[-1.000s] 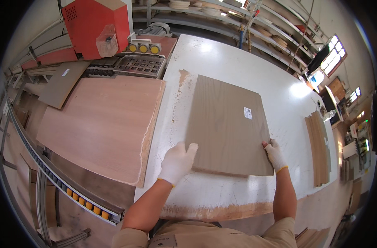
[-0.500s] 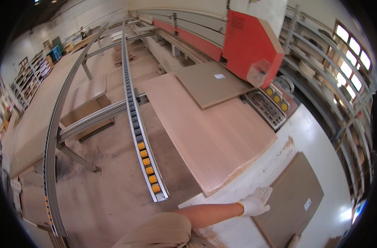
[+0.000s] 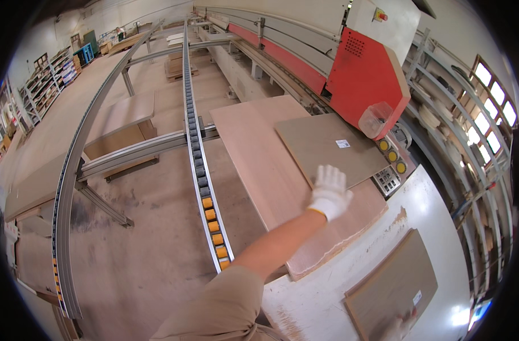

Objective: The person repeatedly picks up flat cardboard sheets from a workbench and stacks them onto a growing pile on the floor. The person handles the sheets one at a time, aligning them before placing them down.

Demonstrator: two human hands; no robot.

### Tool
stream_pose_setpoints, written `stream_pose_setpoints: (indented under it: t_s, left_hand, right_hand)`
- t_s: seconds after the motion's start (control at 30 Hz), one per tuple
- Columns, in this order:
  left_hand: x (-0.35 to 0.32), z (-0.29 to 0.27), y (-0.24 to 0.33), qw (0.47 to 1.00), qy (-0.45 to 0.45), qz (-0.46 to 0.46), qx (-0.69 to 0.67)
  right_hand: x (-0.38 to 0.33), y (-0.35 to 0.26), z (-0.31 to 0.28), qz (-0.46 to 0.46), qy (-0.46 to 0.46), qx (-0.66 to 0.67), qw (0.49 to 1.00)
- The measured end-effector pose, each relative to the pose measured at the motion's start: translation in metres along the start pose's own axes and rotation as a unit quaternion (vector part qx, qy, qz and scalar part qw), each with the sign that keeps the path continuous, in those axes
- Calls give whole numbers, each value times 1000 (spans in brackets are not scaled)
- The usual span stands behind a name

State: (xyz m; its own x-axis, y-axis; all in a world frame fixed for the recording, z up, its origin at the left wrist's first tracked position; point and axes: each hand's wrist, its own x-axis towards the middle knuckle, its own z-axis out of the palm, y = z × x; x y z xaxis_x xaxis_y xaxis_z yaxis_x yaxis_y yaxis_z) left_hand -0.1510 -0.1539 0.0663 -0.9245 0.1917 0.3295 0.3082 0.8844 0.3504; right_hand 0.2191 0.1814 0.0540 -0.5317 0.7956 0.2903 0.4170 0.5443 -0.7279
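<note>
My left hand (image 3: 330, 192), in a white knit glove, reaches forward with its fingers stretched out. Its fingertips are at the near edge of a grey-brown panel (image 3: 322, 139) with a white label; whether they touch is unclear. That panel lies on a larger pinkish wood sheet (image 3: 254, 142), beside a red machine cover (image 3: 362, 74). On the white tabletop (image 3: 424, 210) at lower right rests another labelled grey-brown panel (image 3: 390, 278). Over its near part is my right hand (image 3: 399, 327), gloved and smeared by motion, so its fingers cannot be read.
A control panel (image 3: 387, 181) with yellow round buttons adjoins the red cover. Left of the wood sheet runs a roller rail (image 3: 198, 153) with black and orange rollers, and farther left a second rail (image 3: 72, 187). Metal racks (image 3: 470, 119) line the right side.
My left hand has left the lower panel and moved forward to the upper one. The upper panel has shifted nearer and to the right on the wood sheet. More of my right hand shows.
</note>
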Motion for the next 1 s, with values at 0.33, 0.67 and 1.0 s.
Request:
stream_pose_setpoints:
  t_s: [0.33, 0.67, 1.0]
  left_hand:
    - [-58, 5, 21, 983, -149, 107, -25]
    - [-10, -19, -19, 997, 43, -9, 57]
    - [-2, -34, -31, 730, -368, -140, -558]
  right_hand:
    - [53, -121, 250, 211, -290, 387, 850]
    - [81, -128, 243, 155, -202, 209, 944]
    - [94, -101, 81, 70, -188, 7, 980]
